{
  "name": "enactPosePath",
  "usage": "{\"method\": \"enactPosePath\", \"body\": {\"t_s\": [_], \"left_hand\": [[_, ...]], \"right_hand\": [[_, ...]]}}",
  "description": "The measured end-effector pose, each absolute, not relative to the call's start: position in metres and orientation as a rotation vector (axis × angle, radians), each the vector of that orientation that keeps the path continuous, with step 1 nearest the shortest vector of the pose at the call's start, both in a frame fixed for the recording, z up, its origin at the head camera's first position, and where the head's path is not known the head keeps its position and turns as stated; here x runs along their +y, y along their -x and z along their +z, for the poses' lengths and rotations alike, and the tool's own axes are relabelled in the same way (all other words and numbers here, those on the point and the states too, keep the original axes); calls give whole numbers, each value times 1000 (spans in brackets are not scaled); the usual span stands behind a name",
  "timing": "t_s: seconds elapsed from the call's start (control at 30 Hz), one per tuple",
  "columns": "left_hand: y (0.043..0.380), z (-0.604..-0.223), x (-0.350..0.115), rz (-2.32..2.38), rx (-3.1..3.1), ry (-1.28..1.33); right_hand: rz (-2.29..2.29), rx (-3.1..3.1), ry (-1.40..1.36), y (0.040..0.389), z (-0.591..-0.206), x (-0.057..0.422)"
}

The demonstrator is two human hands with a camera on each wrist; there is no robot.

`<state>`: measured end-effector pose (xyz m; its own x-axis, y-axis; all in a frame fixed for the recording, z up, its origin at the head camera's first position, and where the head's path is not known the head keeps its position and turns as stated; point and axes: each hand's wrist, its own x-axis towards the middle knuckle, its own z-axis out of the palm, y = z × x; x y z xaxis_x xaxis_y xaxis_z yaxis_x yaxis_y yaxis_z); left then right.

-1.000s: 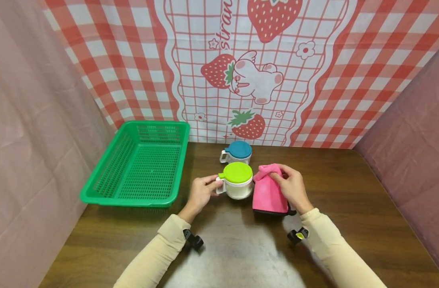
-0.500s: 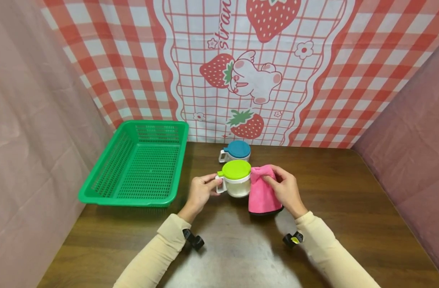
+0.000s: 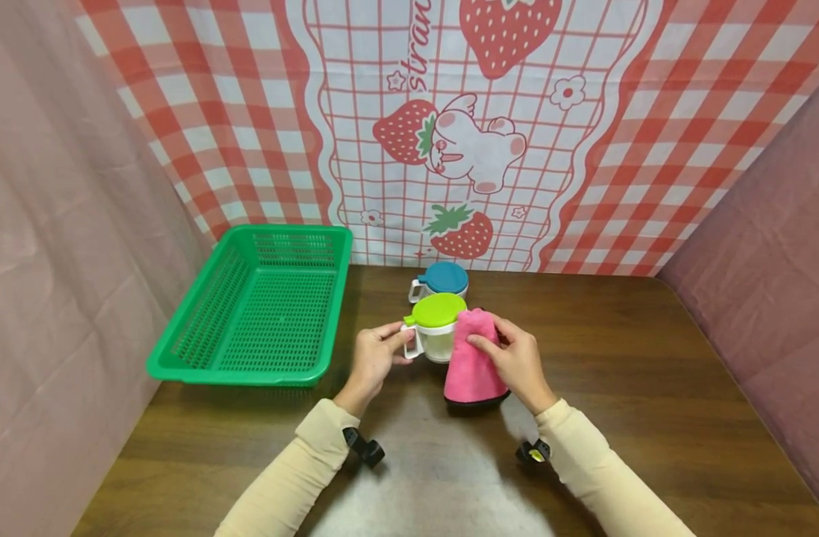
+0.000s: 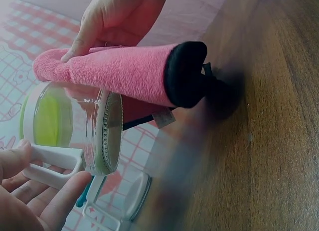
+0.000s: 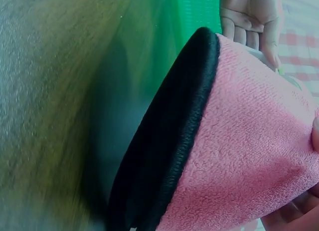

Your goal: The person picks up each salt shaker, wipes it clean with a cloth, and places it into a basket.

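Note:
My left hand [image 3: 372, 362] grips the white handle of a clear seasoning jar [image 3: 438, 344] that has a lime-green lid [image 3: 439, 309]. In the left wrist view the jar [image 4: 82, 126] is raised off the table, its ribbed base showing. With thumb and fingers my right hand [image 3: 519, 362] pinches a pink cloth [image 3: 475, 365] with a black edge. The cloth [image 4: 119, 74] lies against the jar's right side. In the right wrist view the cloth [image 5: 249, 146] hides most of the jar. Just behind stands a second jar with a blue lid [image 3: 447, 277].
A green plastic basket [image 3: 339, 298] with slotted walls stands at the left on the wooden table [image 3: 624, 358]. A red-and-white strawberry curtain [image 3: 477, 142] hangs along the table's back edge. Pink cloth walls [image 3: 772, 268] close off both sides.
My right hand has moved left with the pink cloth, which now covers the jar's right side. The green-lidded jar has shifted slightly up and left in my left hand.

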<state>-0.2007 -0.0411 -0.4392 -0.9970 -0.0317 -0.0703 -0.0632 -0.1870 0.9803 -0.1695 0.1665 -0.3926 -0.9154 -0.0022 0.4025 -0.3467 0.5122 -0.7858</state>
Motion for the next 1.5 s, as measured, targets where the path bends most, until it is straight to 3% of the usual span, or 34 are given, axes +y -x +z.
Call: {"method": "enactPosePath", "body": {"t_s": [0.3, 0.6, 1.1, 1.3, 1.5], "left_hand": [[199, -439, -40, 2437, 1981, 125], [200, -439, -41, 2457, 1975, 131], [201, -436, -46, 2473, 1967, 216], [200, -435, -48, 2457, 1943, 156], [199, -434, -46, 2442, 1918, 89]], "right_hand": [[1596, -2478, -35, 187, -415, 175], [1771, -2509, 23, 189, -413, 176], [1699, -2323, -175, 190, -406, 191], [1626, -2369, -173, 193, -404, 193], [1474, -2305, -345, 194, -408, 190]]}}
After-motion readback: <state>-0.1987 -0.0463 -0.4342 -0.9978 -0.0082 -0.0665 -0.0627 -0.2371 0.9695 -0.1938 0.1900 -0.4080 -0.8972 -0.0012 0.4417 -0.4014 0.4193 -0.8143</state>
